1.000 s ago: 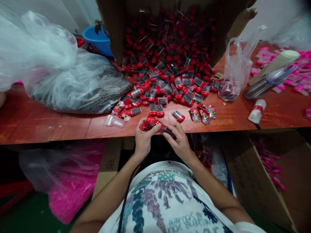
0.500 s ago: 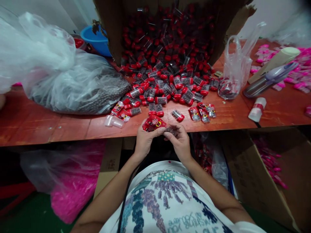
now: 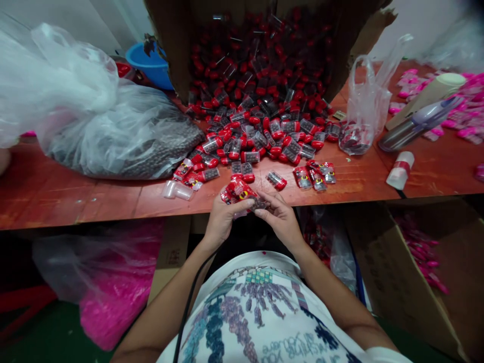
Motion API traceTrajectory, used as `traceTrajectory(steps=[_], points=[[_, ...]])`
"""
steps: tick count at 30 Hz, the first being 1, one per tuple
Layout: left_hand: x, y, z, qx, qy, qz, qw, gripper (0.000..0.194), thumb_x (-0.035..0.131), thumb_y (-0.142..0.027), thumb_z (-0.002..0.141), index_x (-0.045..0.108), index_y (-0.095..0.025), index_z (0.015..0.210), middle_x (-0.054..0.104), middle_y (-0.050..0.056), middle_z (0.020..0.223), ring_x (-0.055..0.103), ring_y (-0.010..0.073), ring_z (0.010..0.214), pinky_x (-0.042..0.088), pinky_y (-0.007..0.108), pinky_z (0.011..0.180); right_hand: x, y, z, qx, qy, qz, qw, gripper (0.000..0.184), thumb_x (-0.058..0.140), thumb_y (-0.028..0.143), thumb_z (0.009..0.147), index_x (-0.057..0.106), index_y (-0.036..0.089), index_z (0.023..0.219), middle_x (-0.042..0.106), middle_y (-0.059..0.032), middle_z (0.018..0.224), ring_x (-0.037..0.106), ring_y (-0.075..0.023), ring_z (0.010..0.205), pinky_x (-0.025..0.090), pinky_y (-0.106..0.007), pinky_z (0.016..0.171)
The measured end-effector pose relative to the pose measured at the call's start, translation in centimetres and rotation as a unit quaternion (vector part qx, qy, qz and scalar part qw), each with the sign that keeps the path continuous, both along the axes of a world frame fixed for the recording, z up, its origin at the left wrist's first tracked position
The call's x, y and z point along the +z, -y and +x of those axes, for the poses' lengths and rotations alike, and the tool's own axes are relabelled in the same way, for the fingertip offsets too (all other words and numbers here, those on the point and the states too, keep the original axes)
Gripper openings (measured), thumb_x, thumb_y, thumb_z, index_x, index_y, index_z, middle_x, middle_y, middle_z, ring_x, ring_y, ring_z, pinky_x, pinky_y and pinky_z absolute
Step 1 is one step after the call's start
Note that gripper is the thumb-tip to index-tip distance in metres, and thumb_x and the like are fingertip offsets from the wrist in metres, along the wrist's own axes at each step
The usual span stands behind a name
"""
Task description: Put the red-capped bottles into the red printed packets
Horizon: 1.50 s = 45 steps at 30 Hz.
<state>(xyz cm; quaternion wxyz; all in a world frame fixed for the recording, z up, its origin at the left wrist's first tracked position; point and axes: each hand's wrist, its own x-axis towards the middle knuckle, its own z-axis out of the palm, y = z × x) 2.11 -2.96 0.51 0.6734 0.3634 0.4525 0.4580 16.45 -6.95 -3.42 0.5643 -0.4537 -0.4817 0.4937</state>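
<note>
Hands met at the counter (image 3: 75, 194) edge.
Left hand (image 3: 223, 219) pinched red packets (image 3: 238, 191); right hand (image 3: 282, 222) pinched a clear vial (image 3: 260, 204), its long axis pointing leftward toward them.

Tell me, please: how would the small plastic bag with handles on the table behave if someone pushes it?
The plastic bag looks thin and crumpled, so probably floppy. Only a few small items sit in its bottom, so it is likely light and would slide or collapse on the table.
</note>
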Motion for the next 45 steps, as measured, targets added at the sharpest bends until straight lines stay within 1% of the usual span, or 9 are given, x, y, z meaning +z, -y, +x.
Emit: traceTrajectory(steps=[7, 17, 21, 24, 27, 29, 33, 35, 45], points=[[-0.3, -0.2, 0.1, -0.024, 0.020, -0.019, 0.999, 0.033, 0.080, -0.018, 0.060, 0.063, -0.015, 0.088, 0.068, 0.001, 0.080, 0.064, 0.0148, 0.070, 0.052, 0.027, 0.068, -0.7, -0.5, 0.9, 0.014, 0.004, -0.013, 1.000, 0.049, 0.069, 0.025, 0.077, 0.058, 0.034, 0.124, 0.053, -0.0018, 0.114, 0.056, -0.0179, 0.105, 0.048, -0.032, 0.091], [-2.0, -1.2, 0.6, -0.054, 0.046, -0.105, 0.992, 0.030, 0.080, -0.016, 0.062, 0.068, -0.013, 0.090, 0.072, 0.006, 0.083, 0.068, 0.0158, 0.069, 0.054, 0.024, 0.065, -1.5, -1.4, 1.6, -0.047, -0.032, -0.085, 0.995, 0.033, 0.074, 0.031, 0.068, 0.070, 0.022, 0.100, 0.067, -0.0004, 0.089, 0.061, -0.0151, 0.078, 0.052, -0.029, 0.075], [-2.1, -1.6, 0.3, -0.020, 0.096, -0.185, 0.978, 0.031, 0.071, -0.004, 0.066, 0.067, -0.012, 0.096, 0.073, 0.012, 0.093, 0.071, 0.0210, 0.078, 0.058, 0.029, 0.071, -1.4, -2.9, 7.2, -0.194, 0.039, -0.062, 0.978, 0.041, 0.068, 0.036, 0.074, 0.064, 0.020, 0.111, 0.067, -0.0026, 0.093, 0.061, -0.0164, 0.082, 0.050, -0.033, 0.081], [-1.8, -1.6, 0.2, 0.006, 0.117, -0.209, 0.971, 0.033, 0.065, 0.002, 0.068, 0.065, -0.013, 0.098, 0.072, 0.012, 0.097, 0.071, 0.0227, 0.081, 0.059, 0.035, 0.073, -1.5, -3.7, 11.5, -0.316, 0.170, -0.050, 0.932, 0.042, 0.066, 0.039, 0.074, 0.064, 0.018, 0.111, 0.064, -0.0059, 0.101, 0.059, -0.0178, 0.084, 0.048, -0.036, 0.084], [-1.5, -1.5, 0.5, 0.018, 0.128, -0.198, 0.972, 0.025, 0.065, 0.000, 0.070, 0.067, -0.012, 0.092, 0.072, 0.011, 0.093, 0.070, 0.0206, 0.075, 0.059, 0.035, 0.072, -1.3, -3.7, 12.1, -0.373, 0.298, -0.016, 0.879, 0.039, 0.065, 0.040, 0.076, 0.066, 0.019, 0.109, 0.056, -0.0087, 0.108, 0.056, -0.0180, 0.083, 0.046, -0.037, 0.085], [-1.5, -1.4, 0.9, 0.010, 0.126, -0.182, 0.975, 0.020, 0.069, -0.002, 0.067, 0.067, -0.009, 0.085, 0.072, 0.011, 0.087, 0.069, 0.0191, 0.072, 0.058, 0.031, 0.070, -0.8, -3.2, 9.8, -0.343, 0.308, 0.017, 0.887, 0.033, 0.061, 0.038, 0.080, 0.066, 0.020, 0.107, 0.055, -0.0081, 0.106, 0.055, -0.0172, 0.081, 0.047, -0.034, 0.082], [-1.7, -1.3, 1.6, 0.019, 0.121, -0.136, 0.983, 0.019, 0.078, -0.009, 0.060, 0.066, -0.009, 0.074, 0.068, 0.005, 0.069, 0.064, 0.0133, 0.058, 0.053, 0.023, 0.058, 0.1, -2.0, 3.0, -0.105, 0.231, 0.027, 0.967, 0.021, 0.062, 0.032, 0.081, 0.067, 0.023, 0.100, 0.061, -0.0029, 0.092, 0.056, -0.0144, 0.072, 0.048, -0.027, 0.068], [-1.9, -1.1, 1.6, 0.034, 0.109, -0.118, 0.986, 0.022, 0.081, -0.013, 0.057, 0.065, -0.010, 0.074, 0.067, 0.003, 0.065, 0.062, 0.0115, 0.056, 0.051, 0.021, 0.057, -0.1, -1.7, 0.8, -0.063, 0.191, 0.016, 0.979, 0.023, 0.060, 0.029, 0.083, 0.065, 0.024, 0.104, 0.063, -0.0017, 0.092, 0.059, -0.0144, 0.074, 0.049, -0.026, 0.070], [-2.8, -0.5, 1.0, 0.035, 0.114, -0.107, 0.987, 0.029, 0.080, -0.014, 0.060, 0.069, -0.011, 0.087, 0.071, 0.004, 0.077, 0.066, 0.0133, 0.064, 0.051, 0.022, 0.060, -0.5, -1.8, 1.1, -0.040, 0.347, 0.092, 0.933, 0.036, 0.044, 0.019, 0.090, 0.058, 0.028, 0.123, 0.067, -0.0029, 0.115, 0.064, -0.0204, 0.103, 0.049, -0.034, 0.089]])
